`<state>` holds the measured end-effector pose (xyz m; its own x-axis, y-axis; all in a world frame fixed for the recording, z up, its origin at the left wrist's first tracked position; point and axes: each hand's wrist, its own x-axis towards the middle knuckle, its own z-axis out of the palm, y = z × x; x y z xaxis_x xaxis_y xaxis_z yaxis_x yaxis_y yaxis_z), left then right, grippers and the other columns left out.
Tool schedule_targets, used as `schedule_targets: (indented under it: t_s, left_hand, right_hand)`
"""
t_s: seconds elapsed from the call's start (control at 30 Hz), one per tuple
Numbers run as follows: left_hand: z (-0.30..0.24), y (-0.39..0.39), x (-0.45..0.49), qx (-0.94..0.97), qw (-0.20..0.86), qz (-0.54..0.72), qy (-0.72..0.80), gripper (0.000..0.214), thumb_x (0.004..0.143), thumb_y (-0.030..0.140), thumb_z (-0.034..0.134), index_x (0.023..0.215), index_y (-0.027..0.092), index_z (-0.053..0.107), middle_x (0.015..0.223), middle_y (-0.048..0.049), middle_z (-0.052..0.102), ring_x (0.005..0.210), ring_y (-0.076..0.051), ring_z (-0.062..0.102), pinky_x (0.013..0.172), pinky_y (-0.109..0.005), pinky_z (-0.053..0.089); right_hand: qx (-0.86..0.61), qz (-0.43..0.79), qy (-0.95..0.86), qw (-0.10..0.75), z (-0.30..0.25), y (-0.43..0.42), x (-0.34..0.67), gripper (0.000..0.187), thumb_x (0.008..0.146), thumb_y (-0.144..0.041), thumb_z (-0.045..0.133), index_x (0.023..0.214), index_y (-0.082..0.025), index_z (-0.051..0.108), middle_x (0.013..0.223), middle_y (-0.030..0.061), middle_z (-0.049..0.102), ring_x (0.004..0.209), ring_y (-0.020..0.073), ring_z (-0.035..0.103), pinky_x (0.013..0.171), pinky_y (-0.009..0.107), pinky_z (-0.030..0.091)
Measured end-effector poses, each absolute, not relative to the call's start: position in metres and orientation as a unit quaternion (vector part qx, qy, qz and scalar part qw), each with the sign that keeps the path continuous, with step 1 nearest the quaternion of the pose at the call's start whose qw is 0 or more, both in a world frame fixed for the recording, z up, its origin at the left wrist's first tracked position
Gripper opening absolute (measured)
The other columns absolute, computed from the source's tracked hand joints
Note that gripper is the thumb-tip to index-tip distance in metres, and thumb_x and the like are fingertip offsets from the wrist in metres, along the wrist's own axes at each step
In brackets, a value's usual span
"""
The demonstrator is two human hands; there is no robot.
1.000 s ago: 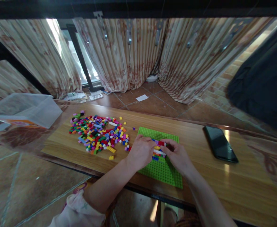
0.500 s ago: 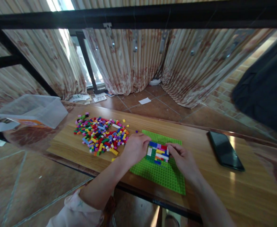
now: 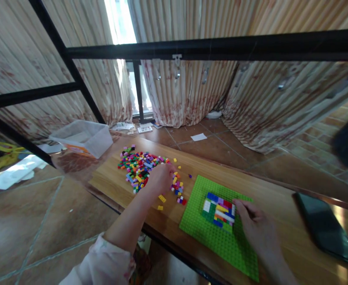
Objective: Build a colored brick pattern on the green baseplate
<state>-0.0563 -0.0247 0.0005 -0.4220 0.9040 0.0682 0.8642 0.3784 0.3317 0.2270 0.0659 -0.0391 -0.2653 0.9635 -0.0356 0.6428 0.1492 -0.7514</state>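
On the wooden table lies a green baseplate, turned at a slant. A low build of coloured toy bricks sits on it, with blue, white, red, yellow and green pieces on top. My right hand is at the build's right edge, its thumb and curled fingers pinched at the corner by a white brick. Over to the left, my left hand is down on the loose pile of bricks. Its fingertips are hidden behind the hand, so whether they grip a brick does not show.
A black phone lies at the table's right. Beyond the pile stands a clear plastic bin with an orange label. Several stray bricks lie between pile and baseplate. A black metal bar crosses in front of striped curtains.
My left hand has left the build and moved left to the brick pile. My right hand stays at the build's right edge. The view has shifted left, so everything appears further right.
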Motion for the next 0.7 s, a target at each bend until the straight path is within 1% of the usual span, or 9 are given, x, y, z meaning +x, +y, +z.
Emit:
schedule_targets:
  t_s: [0.13, 0.27, 0.43, 0.53, 0.7]
  left_hand:
    - [-0.004, -0.025, -0.054, 0.531, 0.058, 0.141, 0.834, 0.031, 0.083, 0.013, 0.049, 0.099, 0.021, 0.074, 0.099, -0.0076, 0.072, 0.097, -0.022, 0.066, 0.088, -0.033, 0.050]
    - [-0.015, -0.020, -0.048, 0.573, 0.033, 0.163, 0.803, 0.031, 0.081, 0.011, 0.051, 0.102, 0.019, 0.072, 0.105, -0.0085, 0.069, 0.104, -0.021, 0.061, 0.097, -0.033, 0.047]
    - [-0.022, -0.011, -0.045, 0.603, 0.003, 0.146, 0.784, 0.021, 0.083, 0.013, 0.052, 0.090, 0.014, 0.072, 0.099, -0.0113, 0.067, 0.098, -0.023, 0.060, 0.096, -0.039, 0.047]
    - [-0.023, -0.010, -0.043, 0.596, 0.001, 0.134, 0.792, 0.017, 0.083, 0.013, 0.053, 0.084, 0.013, 0.070, 0.095, -0.0121, 0.067, 0.096, -0.023, 0.059, 0.095, -0.039, 0.046]
    - [-0.023, -0.008, -0.042, 0.590, 0.010, 0.132, 0.796, 0.016, 0.083, 0.013, 0.052, 0.080, 0.013, 0.068, 0.095, -0.0123, 0.064, 0.096, -0.024, 0.057, 0.092, -0.040, 0.045]
  right_hand:
    - [-0.552, 0.329, -0.729, 0.233, -0.044, 0.067, 0.226, 0.047, 0.080, -0.058, 0.049, 0.092, -0.021, 0.074, 0.100, 0.0068, 0.075, 0.093, 0.0281, 0.068, 0.079, 0.035, 0.048]
    - [-0.555, 0.319, -0.734, 0.227, -0.045, 0.067, 0.226, 0.046, 0.080, -0.058, 0.049, 0.093, -0.021, 0.074, 0.099, 0.0071, 0.075, 0.090, 0.0278, 0.068, 0.075, 0.035, 0.049]
    - [-0.546, 0.315, -0.742, 0.230, -0.042, 0.066, 0.226, 0.046, 0.081, -0.058, 0.049, 0.091, -0.021, 0.074, 0.096, 0.0080, 0.075, 0.088, 0.0283, 0.068, 0.074, 0.036, 0.049]
    - [-0.545, 0.324, -0.736, 0.238, -0.040, 0.064, 0.224, 0.043, 0.081, -0.057, 0.050, 0.088, -0.022, 0.074, 0.094, 0.0077, 0.076, 0.087, 0.0278, 0.068, 0.075, 0.035, 0.049]
    - [-0.532, 0.331, -0.737, 0.254, -0.037, 0.062, 0.222, 0.041, 0.082, -0.054, 0.050, 0.086, -0.021, 0.073, 0.090, 0.0078, 0.075, 0.082, 0.0257, 0.068, 0.070, 0.033, 0.049]
